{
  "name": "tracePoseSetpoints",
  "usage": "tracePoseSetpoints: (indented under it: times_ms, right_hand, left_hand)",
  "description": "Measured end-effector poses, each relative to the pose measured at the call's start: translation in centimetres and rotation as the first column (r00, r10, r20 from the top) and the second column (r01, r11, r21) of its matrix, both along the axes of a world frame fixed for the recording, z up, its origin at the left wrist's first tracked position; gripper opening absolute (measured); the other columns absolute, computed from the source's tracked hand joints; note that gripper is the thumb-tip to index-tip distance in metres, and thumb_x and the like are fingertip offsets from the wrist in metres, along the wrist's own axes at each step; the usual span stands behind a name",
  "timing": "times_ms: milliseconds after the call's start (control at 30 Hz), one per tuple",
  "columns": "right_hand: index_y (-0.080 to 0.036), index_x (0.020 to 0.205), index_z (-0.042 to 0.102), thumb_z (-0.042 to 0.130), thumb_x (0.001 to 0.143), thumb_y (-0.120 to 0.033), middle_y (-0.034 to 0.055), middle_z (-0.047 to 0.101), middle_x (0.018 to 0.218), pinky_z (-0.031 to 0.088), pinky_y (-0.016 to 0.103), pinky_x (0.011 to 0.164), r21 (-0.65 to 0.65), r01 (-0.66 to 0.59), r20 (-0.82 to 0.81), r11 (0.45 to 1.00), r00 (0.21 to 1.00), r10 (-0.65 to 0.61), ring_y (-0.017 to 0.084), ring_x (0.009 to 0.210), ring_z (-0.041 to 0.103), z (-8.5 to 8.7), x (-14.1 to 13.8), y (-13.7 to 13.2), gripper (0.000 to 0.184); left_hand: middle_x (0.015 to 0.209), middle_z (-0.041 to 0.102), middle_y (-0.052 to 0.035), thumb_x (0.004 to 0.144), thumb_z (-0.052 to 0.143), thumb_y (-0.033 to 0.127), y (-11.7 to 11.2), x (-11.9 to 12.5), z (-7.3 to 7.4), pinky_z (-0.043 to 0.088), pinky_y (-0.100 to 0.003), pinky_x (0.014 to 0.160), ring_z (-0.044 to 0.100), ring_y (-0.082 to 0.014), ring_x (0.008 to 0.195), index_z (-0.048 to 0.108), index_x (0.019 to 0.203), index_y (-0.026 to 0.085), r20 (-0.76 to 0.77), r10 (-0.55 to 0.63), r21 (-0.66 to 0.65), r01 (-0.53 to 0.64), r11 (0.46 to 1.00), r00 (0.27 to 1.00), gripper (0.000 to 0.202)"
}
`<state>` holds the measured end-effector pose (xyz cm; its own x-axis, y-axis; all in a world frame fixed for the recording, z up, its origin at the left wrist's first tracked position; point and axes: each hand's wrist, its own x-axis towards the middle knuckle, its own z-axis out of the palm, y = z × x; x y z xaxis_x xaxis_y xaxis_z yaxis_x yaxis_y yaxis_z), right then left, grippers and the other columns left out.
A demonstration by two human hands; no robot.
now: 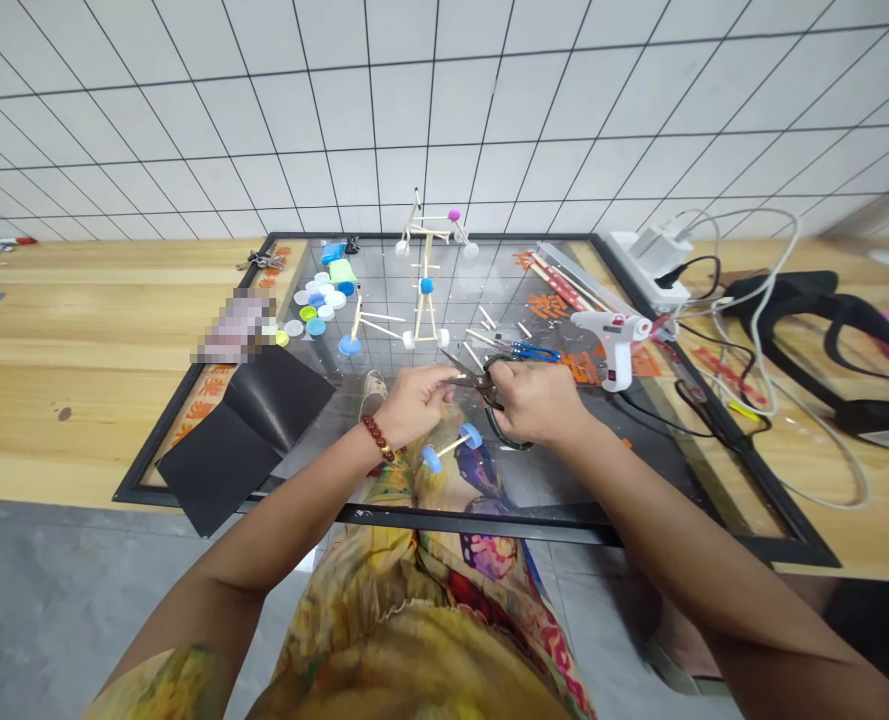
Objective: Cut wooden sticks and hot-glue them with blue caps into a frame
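Observation:
My right hand (538,402) is closed round the dark handles of a pair of scissors (474,380), whose blades point left. My left hand (412,402) is pinched at the blade tips, holding something thin that I cannot make out, likely a small stick. A bead bracelet (378,438) is on my left wrist. Just below my hands, on the glass sheet (564,470), lies a stick with a blue bottle cap (472,435) on each end. Farther back stand stick-and-cap models (427,300).
A white glue gun (613,340) stands right of my hands, its cords trailing to a power strip (658,260). Loose bottle caps (320,300), loose sticks (380,322), blue-handled snips (534,351) and black sheets (245,430) lie on the framed glass. A tiled wall rises behind.

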<state>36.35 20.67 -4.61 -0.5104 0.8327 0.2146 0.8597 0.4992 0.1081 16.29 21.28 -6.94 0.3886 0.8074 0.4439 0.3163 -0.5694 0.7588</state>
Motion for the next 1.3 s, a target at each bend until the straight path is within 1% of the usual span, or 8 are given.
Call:
tracePoseSetpoints:
  times_ms: [200, 300, 400, 500, 633, 900, 1067, 1300]
  right_hand:
    - [-0.019, 0.072, 0.06, 0.047, 0.075, -0.038, 0.0061, 0.06, 0.059, 0.018, 0.029, 0.053, 0.028, -0.058, -0.139, 0.998, 0.988, 0.062, 0.018, 0.054, 0.05, 0.0, 0.3, 0.9, 0.023]
    - [-0.02, 0.072, 0.059, 0.047, 0.076, -0.035, 0.005, 0.059, 0.058, 0.019, 0.028, 0.053, 0.106, 0.136, -0.244, 0.985, 0.964, -0.107, 0.018, 0.056, 0.051, 0.8, 0.8, 1.1, 0.019]
    - [-0.021, 0.075, 0.058, 0.049, 0.077, -0.038, 0.0047, 0.059, 0.06, 0.021, 0.029, 0.055, 0.131, 0.254, -0.289, 0.958, 0.934, -0.208, 0.02, 0.059, 0.053, 1.5, 1.2, 0.9, 0.02]
    - [-0.02, 0.078, 0.057, 0.049, 0.079, -0.041, 0.006, 0.062, 0.067, 0.027, 0.03, 0.06, 0.133, 0.149, -0.26, 0.98, 0.959, -0.111, 0.021, 0.064, 0.055, 1.6, 1.5, 0.6, 0.023]
    - [-0.018, 0.086, 0.057, 0.05, 0.079, -0.043, 0.0088, 0.064, 0.078, 0.031, 0.034, 0.071, 0.181, 0.013, -0.202, 0.983, 0.979, 0.024, 0.024, 0.074, 0.056, 1.3, 1.4, 0.3, 0.027]
    - [-0.017, 0.09, 0.058, 0.051, 0.077, -0.042, 0.0093, 0.065, 0.08, 0.027, 0.035, 0.074, 0.175, 0.019, -0.194, 0.984, 0.981, 0.016, 0.025, 0.076, 0.055, 1.0, 1.1, 0.2, 0.029]
    - [-0.017, 0.089, 0.059, 0.051, 0.078, -0.044, 0.0083, 0.065, 0.078, 0.026, 0.035, 0.074, 0.177, 0.019, -0.185, 0.984, 0.983, 0.015, 0.024, 0.074, 0.054, 0.6, 1.1, 0.4, 0.03]
    - [-0.017, 0.087, 0.059, 0.051, 0.081, -0.047, 0.0077, 0.066, 0.078, 0.023, 0.034, 0.073, 0.195, -0.023, -0.147, 0.98, 0.988, 0.052, 0.024, 0.077, 0.056, 0.3, 0.6, 0.3, 0.032]
  left_hand:
    - [0.064, 0.06, -0.0012, 0.087, 0.049, 0.026, -0.5, 0.7, 1.1, 0.044, -0.025, 0.065, 0.055, -0.0128, 0.064, 0.061, 0.066, 0.017, 0.033, -0.095, -0.128, 0.099, 0.987, 0.995, 0.026]
    - [0.064, 0.058, 0.0003, 0.092, 0.046, 0.033, -0.6, 0.9, 1.5, 0.044, -0.024, 0.067, 0.053, -0.0117, 0.064, 0.065, 0.08, 0.017, 0.134, -0.052, -0.231, 0.082, 0.969, 0.99, 0.028]
    - [0.064, 0.056, 0.0012, 0.092, 0.051, 0.04, -0.6, 1.0, 1.6, 0.044, -0.024, 0.066, 0.051, -0.0103, 0.062, 0.067, 0.088, 0.016, 0.275, -0.079, -0.328, 0.17, 0.929, 0.958, 0.029]
    - [0.064, 0.056, 0.0013, 0.089, 0.056, 0.045, -0.5, 0.7, 1.6, 0.044, -0.023, 0.064, 0.049, -0.0091, 0.06, 0.067, 0.09, 0.017, 0.395, -0.034, -0.372, 0.194, 0.908, 0.918, 0.031]
    - [0.064, 0.058, 0.001, 0.088, 0.059, 0.046, -0.3, 0.3, 1.7, 0.045, -0.023, 0.066, 0.052, -0.0097, 0.062, 0.069, 0.091, 0.017, 0.396, 0.013, -0.343, 0.135, 0.929, 0.918, 0.031]
    - [0.072, 0.064, -0.0009, 0.087, 0.06, 0.044, 0.0, 0.0, 1.6, 0.047, -0.026, 0.073, 0.058, -0.0113, 0.067, 0.069, 0.089, 0.017, 0.342, 0.068, -0.293, 0.037, 0.955, 0.937, 0.029]
    - [0.066, 0.058, 0.001, 0.085, 0.062, 0.048, 0.2, 0.0, 1.2, 0.043, -0.023, 0.064, 0.054, -0.0108, 0.065, 0.067, 0.091, 0.017, 0.386, 0.088, -0.372, 0.068, 0.926, 0.918, 0.032]
    - [0.065, 0.057, 0.0012, 0.077, 0.071, 0.044, 0.3, 0.4, 0.8, 0.037, -0.022, 0.056, 0.047, -0.0085, 0.058, 0.063, 0.072, 0.016, 0.473, 0.147, -0.453, 0.096, 0.886, 0.869, 0.03]
